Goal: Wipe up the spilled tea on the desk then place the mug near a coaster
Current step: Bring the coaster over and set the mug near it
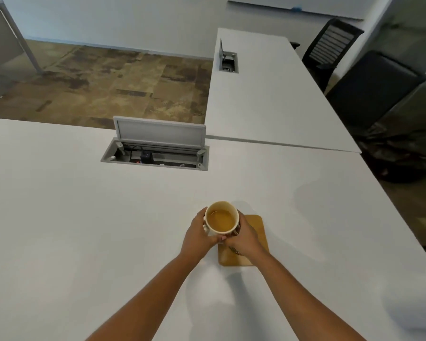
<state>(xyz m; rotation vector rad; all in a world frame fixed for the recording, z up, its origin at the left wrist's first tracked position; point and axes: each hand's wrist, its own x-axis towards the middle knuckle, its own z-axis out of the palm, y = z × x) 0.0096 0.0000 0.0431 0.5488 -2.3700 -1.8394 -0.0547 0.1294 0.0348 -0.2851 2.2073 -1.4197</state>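
Note:
A mug (221, 218) with light brown tea inside sits in the middle of the white desk (84, 217). My left hand (199, 235) wraps its left side and my right hand (243, 237) wraps its right side, thumbs meeting at the near side. A square wooden coaster (255, 242) lies just right of and behind the mug, partly covered by my right hand. Whether the mug rests on the desk or is lifted is unclear. No spilled tea or cloth is visible.
An open cable box (155, 153) with a raised lid and plugs is sunk in the desk farther back. A second white desk (268, 94) with another cable box stands beyond on the right. Two black chairs (369, 89) sit at the far right.

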